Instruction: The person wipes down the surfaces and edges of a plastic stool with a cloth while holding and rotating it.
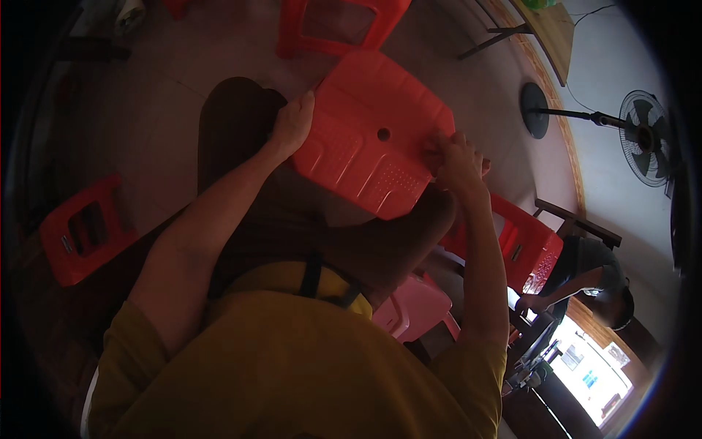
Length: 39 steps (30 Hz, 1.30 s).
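A red plastic stool (353,110) lies across my knees, its seat with a round hole in the middle facing up at me. My left hand (295,123) is closed on the stool's left edge, with the thumb along the rim. At the right side of the seat is my right hand (459,162), its fingers curled in against the surface. Something small and reddish may be between those fingers, but shade and the hand itself hide what it is.
Another red stool (287,33) stands just ahead, and one more red stool (80,230) is at the left. A pink stool (418,307) and red stool (515,249) are at my right. A standing fan (643,137) and a bending person (592,274) are farther right.
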### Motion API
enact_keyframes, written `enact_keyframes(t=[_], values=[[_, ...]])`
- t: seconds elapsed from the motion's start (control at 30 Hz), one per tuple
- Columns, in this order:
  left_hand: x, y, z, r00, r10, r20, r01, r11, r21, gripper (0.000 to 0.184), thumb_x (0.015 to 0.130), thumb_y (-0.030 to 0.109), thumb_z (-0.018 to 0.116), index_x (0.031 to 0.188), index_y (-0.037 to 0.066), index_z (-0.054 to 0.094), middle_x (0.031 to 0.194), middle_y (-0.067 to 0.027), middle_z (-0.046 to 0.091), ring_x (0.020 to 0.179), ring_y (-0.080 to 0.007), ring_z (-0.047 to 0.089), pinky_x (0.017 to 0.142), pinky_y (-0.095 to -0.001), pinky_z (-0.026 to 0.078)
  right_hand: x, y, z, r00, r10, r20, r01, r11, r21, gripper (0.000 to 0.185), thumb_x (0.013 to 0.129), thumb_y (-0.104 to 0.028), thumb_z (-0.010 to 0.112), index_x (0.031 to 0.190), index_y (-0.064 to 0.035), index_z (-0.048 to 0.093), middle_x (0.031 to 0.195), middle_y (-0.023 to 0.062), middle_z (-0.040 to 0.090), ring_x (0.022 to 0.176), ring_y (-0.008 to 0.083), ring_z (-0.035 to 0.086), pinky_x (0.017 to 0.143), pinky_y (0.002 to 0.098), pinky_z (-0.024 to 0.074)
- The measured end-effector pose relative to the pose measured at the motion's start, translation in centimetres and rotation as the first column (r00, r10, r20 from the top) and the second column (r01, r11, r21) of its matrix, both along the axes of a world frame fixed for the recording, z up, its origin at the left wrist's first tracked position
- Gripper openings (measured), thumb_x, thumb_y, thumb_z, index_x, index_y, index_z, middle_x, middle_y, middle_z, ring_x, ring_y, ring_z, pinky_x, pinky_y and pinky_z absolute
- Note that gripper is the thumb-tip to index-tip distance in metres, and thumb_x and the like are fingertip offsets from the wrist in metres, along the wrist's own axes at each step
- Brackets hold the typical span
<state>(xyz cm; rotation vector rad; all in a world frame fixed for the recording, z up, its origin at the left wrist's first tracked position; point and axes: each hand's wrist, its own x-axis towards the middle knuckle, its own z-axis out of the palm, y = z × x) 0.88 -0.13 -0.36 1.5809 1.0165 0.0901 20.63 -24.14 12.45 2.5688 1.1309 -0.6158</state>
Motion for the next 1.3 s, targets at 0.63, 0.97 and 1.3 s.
enact_keyframes(t=[0.63,0.97,1.3], values=[[-0.1,0.0,-0.3,0.998,0.002,0.059,-0.003,1.0,0.008,0.064,0.101,0.05,0.031,0.109,-0.005,0.062,0.106,-0.0274,0.066,0.107,-0.0384,0.062,0.092,-0.0433,0.045,-6.9,-3.3,0.1,0.999,-0.037,0.04,0.033,0.995,0.093,0.053,0.071,-0.005,0.066,0.122,-0.0113,0.053,0.116,0.0185,0.053,0.105,0.0414,0.057,0.087,0.0537,0.045],[0.2,-0.2,-0.6,0.998,0.045,0.05,-0.044,0.999,-0.007,0.056,0.102,0.045,0.034,0.1,-0.004,0.061,0.098,-0.0142,0.066,0.096,-0.0233,0.06,0.088,-0.0381,0.045,-11.3,-3.3,0.0,0.998,0.06,0.013,-0.062,0.984,0.169,0.052,0.073,-0.005,0.066,0.123,-0.0087,0.053,0.114,0.0175,0.054,0.102,0.039,0.057,0.081,0.0516,0.0446],[0.1,-0.2,1.0,1.0,0.009,0.006,-0.009,1.0,0.004,0.065,0.101,0.049,0.028,0.112,-0.005,0.063,0.115,-0.0286,0.064,0.111,-0.0408,0.06,0.096,-0.0444,0.044,-13.7,-0.5,0.9,0.976,0.201,-0.086,-0.14,0.877,0.459,0.058,0.075,-0.013,0.069,0.131,-0.0143,0.054,0.113,0.0138,0.056,0.099,0.0356,0.058,0.081,0.0488,0.0453]])
